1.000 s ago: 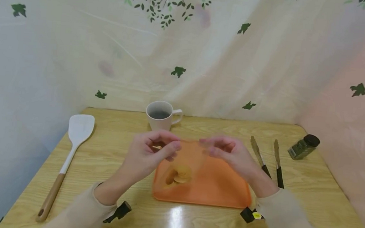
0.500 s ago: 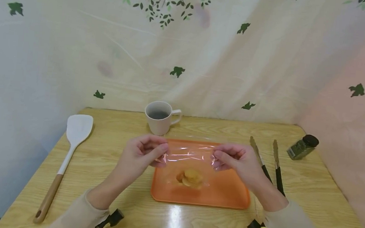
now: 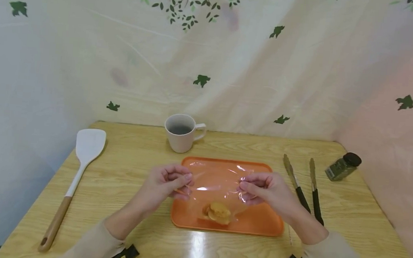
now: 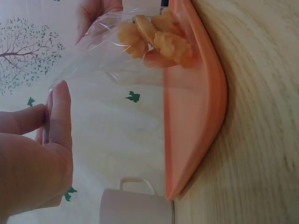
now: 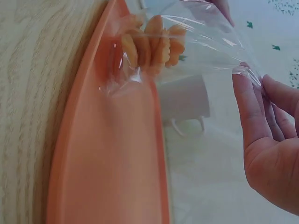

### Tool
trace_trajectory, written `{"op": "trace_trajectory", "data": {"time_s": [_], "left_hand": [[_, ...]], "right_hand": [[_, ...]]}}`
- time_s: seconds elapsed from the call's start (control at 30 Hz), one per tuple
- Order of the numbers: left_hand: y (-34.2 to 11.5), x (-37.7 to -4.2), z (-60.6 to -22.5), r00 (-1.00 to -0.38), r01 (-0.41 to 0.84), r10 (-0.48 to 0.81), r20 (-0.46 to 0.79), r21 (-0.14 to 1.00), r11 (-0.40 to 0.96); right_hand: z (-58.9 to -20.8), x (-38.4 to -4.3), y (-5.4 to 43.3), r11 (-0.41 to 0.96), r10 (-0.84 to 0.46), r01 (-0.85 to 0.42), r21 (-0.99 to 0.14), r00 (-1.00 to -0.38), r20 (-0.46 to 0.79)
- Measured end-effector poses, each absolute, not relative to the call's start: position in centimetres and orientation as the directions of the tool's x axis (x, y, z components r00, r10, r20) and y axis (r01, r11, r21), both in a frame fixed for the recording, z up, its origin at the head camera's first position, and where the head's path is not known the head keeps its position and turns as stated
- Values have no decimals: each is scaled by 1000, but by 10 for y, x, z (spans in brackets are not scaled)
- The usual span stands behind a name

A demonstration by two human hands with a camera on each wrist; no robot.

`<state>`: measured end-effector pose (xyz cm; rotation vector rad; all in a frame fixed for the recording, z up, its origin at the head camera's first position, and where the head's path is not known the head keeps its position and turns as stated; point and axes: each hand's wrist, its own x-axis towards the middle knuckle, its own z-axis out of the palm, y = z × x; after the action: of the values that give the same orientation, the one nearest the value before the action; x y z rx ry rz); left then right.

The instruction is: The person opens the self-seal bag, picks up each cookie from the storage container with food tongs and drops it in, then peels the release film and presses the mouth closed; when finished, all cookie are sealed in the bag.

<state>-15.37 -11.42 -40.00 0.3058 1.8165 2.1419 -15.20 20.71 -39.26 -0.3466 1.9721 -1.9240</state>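
A clear plastic bag (image 3: 213,186) is stretched between the two hands over the orange tray (image 3: 257,222). Several golden-brown cookie-like pieces (image 3: 219,213) lie at its bottom; in the left wrist view the pieces (image 4: 161,39) bunch together low in the bag, close over the tray. My left hand (image 3: 169,183) pinches one top corner between thumb and fingers. The opposite corner is pinched by my right hand (image 3: 265,190). In the right wrist view, the bag's film (image 5: 205,28) runs taut up to the right hand's fingertips (image 5: 242,70).
Behind the tray stands a white mug (image 3: 180,133) with dark contents. A white spatula (image 3: 86,156) with a wooden handle lies at the left. On the right are open tongs (image 3: 314,190) with black handles and a small black-lidded jar (image 3: 343,166). Patterned cloth hangs beyond the table.
Both hands have come down and nearer the body with the bag. The pieces in it have shifted right and toward the tray's front. The bag now shows spread flat between the hands.
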Motion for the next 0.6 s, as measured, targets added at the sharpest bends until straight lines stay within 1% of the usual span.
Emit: {"op": "trace_trajectory", "data": {"time_s": [0.17, 0.43, 0.6], "left_hand": [[-112, -165, -409, -920, -103, 391, -43, 985, -136], [-113, -178, -413, -902, -69, 431, -8, 990, -126], [-110, -183, -413, -918, -64, 396, -2, 988, -144]], "right_hand": [[-402, -159, 208, 53, -379, 93, -994, -919, -106], [-408, -169, 206, 50, -361, 34, -998, -931, -50], [-408, -172, 205, 30, -336, -7, -1000, -942, -3]]}}
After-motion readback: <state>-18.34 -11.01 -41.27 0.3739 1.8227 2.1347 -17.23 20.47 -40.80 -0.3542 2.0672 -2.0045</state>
